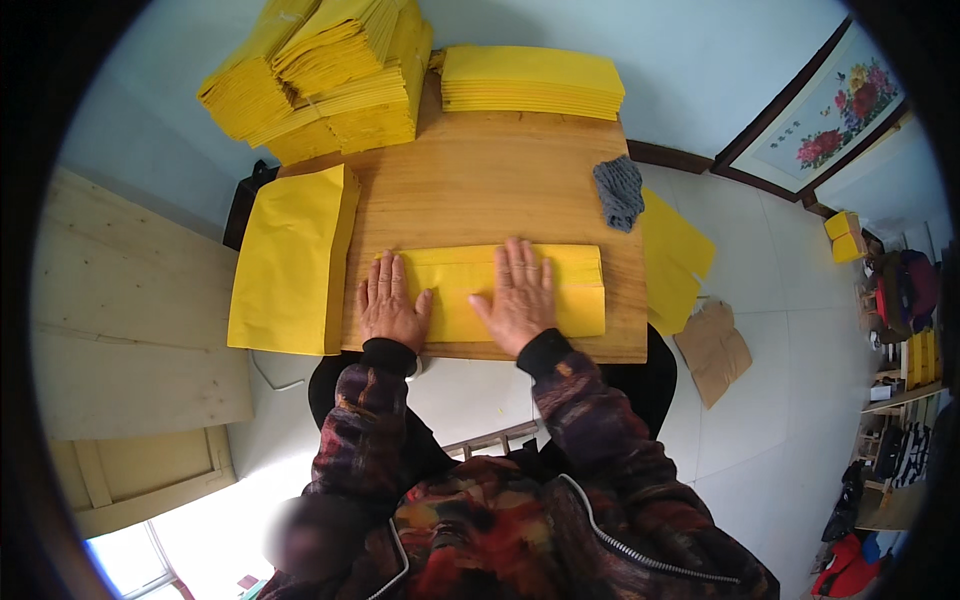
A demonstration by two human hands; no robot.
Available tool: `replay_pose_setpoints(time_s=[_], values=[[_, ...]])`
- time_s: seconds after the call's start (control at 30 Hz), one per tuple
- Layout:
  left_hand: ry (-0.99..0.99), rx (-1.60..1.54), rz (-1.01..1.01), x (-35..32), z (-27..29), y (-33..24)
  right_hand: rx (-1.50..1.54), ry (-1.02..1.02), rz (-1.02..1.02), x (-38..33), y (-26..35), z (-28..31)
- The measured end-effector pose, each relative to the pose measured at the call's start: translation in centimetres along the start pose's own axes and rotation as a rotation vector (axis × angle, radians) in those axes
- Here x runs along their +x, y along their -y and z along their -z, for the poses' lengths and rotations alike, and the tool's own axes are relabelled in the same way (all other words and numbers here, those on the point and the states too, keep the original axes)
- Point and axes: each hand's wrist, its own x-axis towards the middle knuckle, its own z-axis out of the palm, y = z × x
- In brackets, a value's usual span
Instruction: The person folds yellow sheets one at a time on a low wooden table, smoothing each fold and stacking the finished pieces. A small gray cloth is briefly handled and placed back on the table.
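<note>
A long yellow paper envelope lies flat near the front edge of the wooden table, its seam running lengthwise. My left hand rests palm down on its left end, fingers stretched out. On the right half of the same envelope lies my right hand, also flat, thumb pointing left. Neither hand grips anything. Left of my left hand sits a stack of yellow envelopes, reaching over the table's left edge. What lies beneath my palms is hidden.
Tall bundles of yellow envelopes are piled at the back left, with a neat low stack beside them. A grey knitted cloth lies at the right edge. Yellow paper and a brown paper piece are right of the table.
</note>
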Motion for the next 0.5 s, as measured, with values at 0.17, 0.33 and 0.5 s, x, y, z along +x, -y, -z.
replay_pose_setpoints(time_s=[0.17, 0.33, 0.5], values=[[-0.001, -0.014, 0.003, 0.0, -0.2, 0.3, -0.045, -0.014, -0.072, -1.4, -4.7, 2.1], [0.011, -0.021, 0.029, -0.1, 0.0, 0.3, -0.095, -0.034, -0.018, -2.4, -7.1, 2.9], [-0.002, 0.081, 0.052, 0.0, 0.6, -0.2, -0.108, -0.023, -0.003, -2.6, -7.6, 2.9]])
